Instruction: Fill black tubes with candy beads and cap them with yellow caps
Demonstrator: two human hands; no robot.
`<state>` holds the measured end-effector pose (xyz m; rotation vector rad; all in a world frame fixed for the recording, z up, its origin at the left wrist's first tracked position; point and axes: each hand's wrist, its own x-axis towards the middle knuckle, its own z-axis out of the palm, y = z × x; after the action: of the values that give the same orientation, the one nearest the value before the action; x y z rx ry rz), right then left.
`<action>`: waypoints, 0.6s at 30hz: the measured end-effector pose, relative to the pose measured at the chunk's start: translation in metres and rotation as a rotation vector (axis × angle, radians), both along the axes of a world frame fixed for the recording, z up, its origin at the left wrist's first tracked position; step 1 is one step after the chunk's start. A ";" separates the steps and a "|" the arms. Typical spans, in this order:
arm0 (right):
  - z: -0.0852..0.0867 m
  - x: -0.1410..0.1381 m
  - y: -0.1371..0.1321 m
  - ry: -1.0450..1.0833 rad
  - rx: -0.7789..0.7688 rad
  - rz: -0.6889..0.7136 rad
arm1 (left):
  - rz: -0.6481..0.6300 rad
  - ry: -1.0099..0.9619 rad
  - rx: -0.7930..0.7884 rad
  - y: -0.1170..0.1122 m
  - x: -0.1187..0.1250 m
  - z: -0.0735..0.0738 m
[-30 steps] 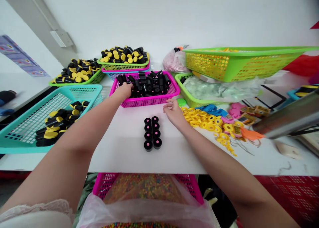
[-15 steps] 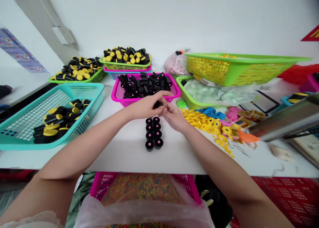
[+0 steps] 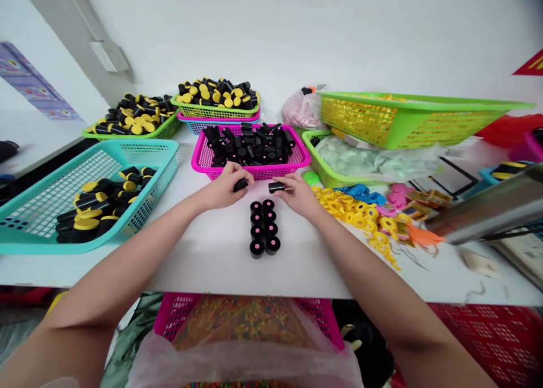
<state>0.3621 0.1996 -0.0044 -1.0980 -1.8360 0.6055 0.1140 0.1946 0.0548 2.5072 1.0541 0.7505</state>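
Observation:
Just in front of the pink basket (image 3: 250, 170), my left hand (image 3: 223, 188) is closed around a black cylinder (image 3: 240, 185). To its right, the fingers of my right hand (image 3: 298, 194) pinch another black cylinder (image 3: 276, 187), which lies sideways. A gap separates the two hands. Between my forearms, several black cylinders (image 3: 257, 231) stand upright in two columns on the white table (image 3: 203, 263), each with a pink dot on top. More loose black cylinders (image 3: 250, 142) fill the pink basket behind my hands.
At left, a turquoise basket (image 3: 144, 212) holds black pieces with yellow caps. Green baskets of similar pieces (image 3: 218, 94) stand behind. Yellow rings (image 3: 352, 210) and blue parts (image 3: 360, 193) lie at right, below a stacked green basket (image 3: 407, 125). A bagged pink basket (image 3: 167, 314) sits under the table edge.
My hands were together over one dark piece and have moved apart. Now a black cylinder shows in each hand. The two standing columns look the same.

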 end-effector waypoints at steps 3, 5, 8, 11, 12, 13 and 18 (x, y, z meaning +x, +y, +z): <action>-0.003 0.001 0.003 -0.199 0.137 0.075 | 0.022 -0.200 -0.069 -0.003 0.001 -0.024; -0.006 0.000 0.004 -0.265 0.149 0.109 | 0.065 -0.333 -0.180 -0.003 0.000 -0.038; -0.009 -0.002 0.003 -0.247 0.109 0.111 | 0.126 -0.352 -0.226 -0.001 -0.004 -0.045; -0.010 -0.006 -0.001 -0.134 0.016 0.145 | 0.082 -0.135 -0.152 0.006 -0.007 -0.040; -0.009 -0.007 -0.002 -0.101 -0.012 0.164 | 0.055 -0.075 -0.146 0.009 -0.007 -0.038; -0.009 -0.008 -0.003 -0.072 -0.037 0.179 | 0.036 -0.038 -0.147 0.012 -0.006 -0.036; -0.010 -0.009 -0.003 0.154 -0.250 0.163 | -0.024 -0.076 -0.242 0.020 0.005 -0.034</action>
<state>0.3533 0.1967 -0.0143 -1.0356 -1.7591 1.0096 0.1188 0.2143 0.0208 2.2654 1.0209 0.6623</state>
